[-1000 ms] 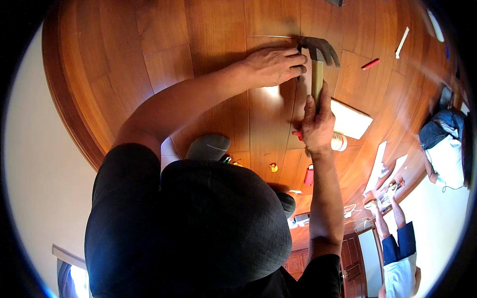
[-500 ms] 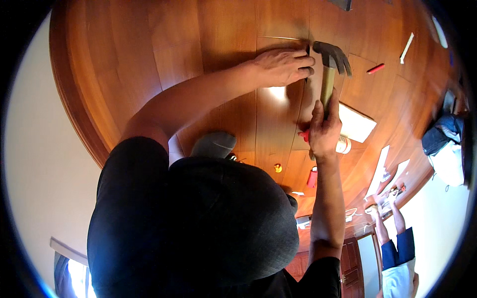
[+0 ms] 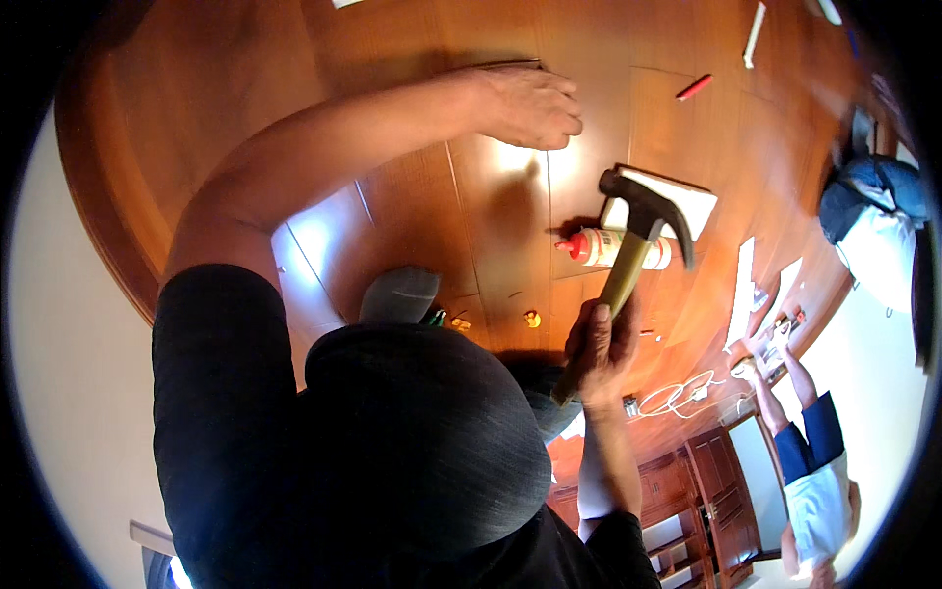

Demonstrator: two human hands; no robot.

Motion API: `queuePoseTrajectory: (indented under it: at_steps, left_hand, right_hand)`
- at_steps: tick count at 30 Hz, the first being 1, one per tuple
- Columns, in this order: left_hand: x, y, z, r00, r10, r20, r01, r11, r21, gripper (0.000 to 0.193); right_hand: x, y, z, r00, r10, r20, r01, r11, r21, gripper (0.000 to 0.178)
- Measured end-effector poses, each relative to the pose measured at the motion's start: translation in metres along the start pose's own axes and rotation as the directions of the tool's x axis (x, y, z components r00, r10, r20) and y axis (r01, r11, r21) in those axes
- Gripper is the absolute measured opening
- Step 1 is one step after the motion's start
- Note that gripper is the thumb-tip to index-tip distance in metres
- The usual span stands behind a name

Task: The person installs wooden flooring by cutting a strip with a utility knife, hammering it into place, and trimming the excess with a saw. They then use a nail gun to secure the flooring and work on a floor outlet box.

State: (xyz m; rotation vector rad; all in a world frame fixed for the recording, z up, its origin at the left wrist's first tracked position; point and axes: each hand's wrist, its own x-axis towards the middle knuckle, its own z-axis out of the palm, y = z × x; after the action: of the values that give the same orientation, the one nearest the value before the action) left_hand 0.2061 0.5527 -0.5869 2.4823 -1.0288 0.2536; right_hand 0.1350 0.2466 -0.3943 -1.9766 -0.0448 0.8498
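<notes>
My right hand (image 3: pixel 601 353) is closed around the yellowish handle of a claw hammer (image 3: pixel 625 270). Its dark head is raised, partly in front of a white bottle with a red nozzle cap (image 3: pixel 601 247) lying on its side. Farther off and to the left, my left hand (image 3: pixel 533 108) rests low over the wooden floor (image 3: pixel 510 226) with its fingers curled together. Whatever those fingers hold, if anything, is hidden. A thin dark gap or edge (image 3: pixel 515 65) shows just beyond its knuckles.
A white rectangular slab (image 3: pixel 677 204) lies by the bottle. Farther right are a red stick-like piece (image 3: pixel 695 86) and a white strip (image 3: pixel 755 34). Small yellow bits (image 3: pixel 532 319) lie near my foot (image 3: pixel 400 294). Another person (image 3: pixel 816 491) works at the right, past a white cable (image 3: pixel 677 398).
The hammer has drawn back from beside my left hand toward me and now tilts to the right. My left fingers are curled in more, and the bottle shows more fully.
</notes>
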Motion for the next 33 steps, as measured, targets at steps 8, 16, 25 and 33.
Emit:
queuePoseTrajectory:
  at_steps: [8,16,25,33]
  left_hand:
    - [-0.025,-0.033,-0.069,0.945,-0.287,-0.156,0.150,0.806,-0.573,0.014]
    - [-0.015,-0.053,-0.064,0.952,-0.300,-0.057,0.232,0.833,-0.503,0.017]
    - [0.000,-0.055,-0.066,0.993,0.031,0.116,-0.003,0.973,-0.229,0.011]
    - [-0.002,-0.049,-0.076,0.989,-0.143,-0.033,0.129,0.956,-0.262,0.011]
  right_hand:
    - [-0.048,-0.008,-0.002,0.997,0.073,-0.025,-0.067,0.980,0.185,0.053]
    - [-0.050,0.006,-0.007,0.978,0.205,-0.034,-0.205,0.979,-0.011,0.055]
    - [-0.084,0.055,0.003,0.989,0.093,0.111,-0.029,0.878,-0.478,0.058]
    - [-0.089,0.094,0.009,0.959,-0.104,0.265,0.269,0.635,-0.724,0.060]
